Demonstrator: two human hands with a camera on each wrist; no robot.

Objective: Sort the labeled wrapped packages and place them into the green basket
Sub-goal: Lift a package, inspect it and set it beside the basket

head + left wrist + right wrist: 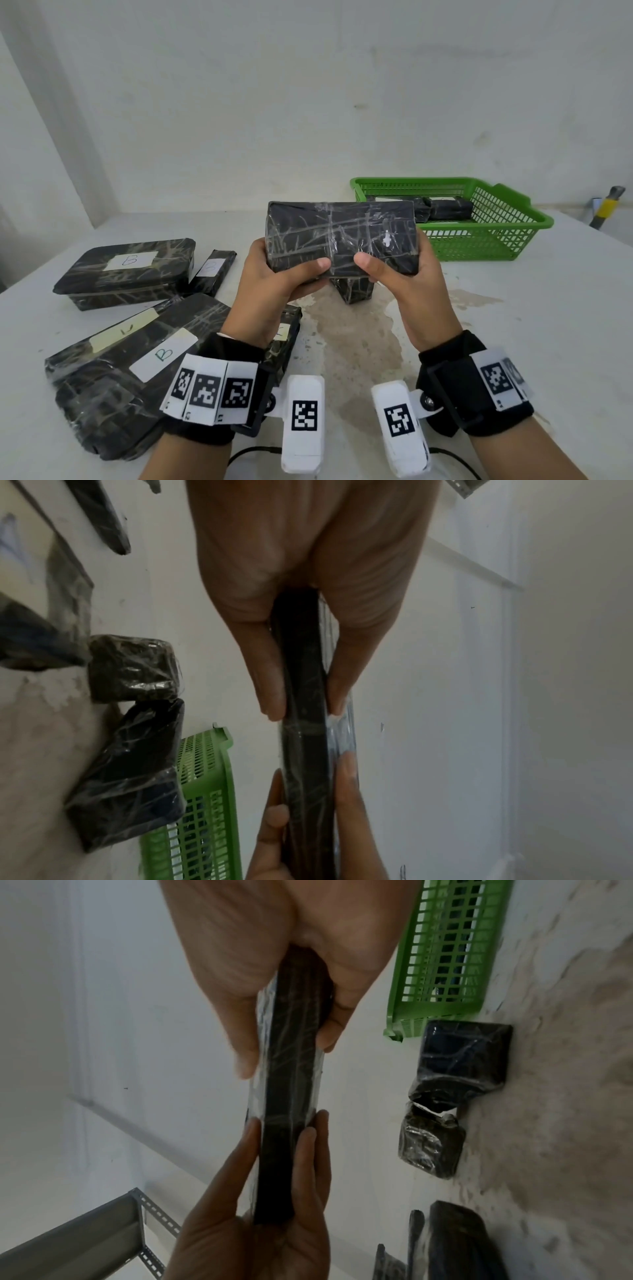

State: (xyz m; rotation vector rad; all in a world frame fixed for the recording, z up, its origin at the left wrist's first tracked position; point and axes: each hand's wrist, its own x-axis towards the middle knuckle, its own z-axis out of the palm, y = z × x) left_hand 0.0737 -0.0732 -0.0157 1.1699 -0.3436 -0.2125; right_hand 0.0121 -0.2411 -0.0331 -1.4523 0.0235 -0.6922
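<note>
A flat black wrapped package point(342, 236) is held up above the table, its unlabeled taped face toward me. My left hand point(274, 277) grips its left end and my right hand point(400, 277) grips its right end, thumbs on the near face. Its thin edge point(303, 696) shows between thumb and fingers in the left wrist view, and the same edge point(291, 1074) in the right wrist view. The green basket point(507, 219) stands at the back right with wrapped packages point(445, 207) inside. Packages labeled B lie at the left: a box point(126, 270), a slim one point(212, 269) and a large one point(137, 359).
Two small black packages point(462, 1061) point(430, 1146) lie on the table under my hands; one point(352, 289) shows in the head view. The white table point(513, 325) has a worn brownish patch in the middle. A yellow-handled tool point(606, 205) is at the far right.
</note>
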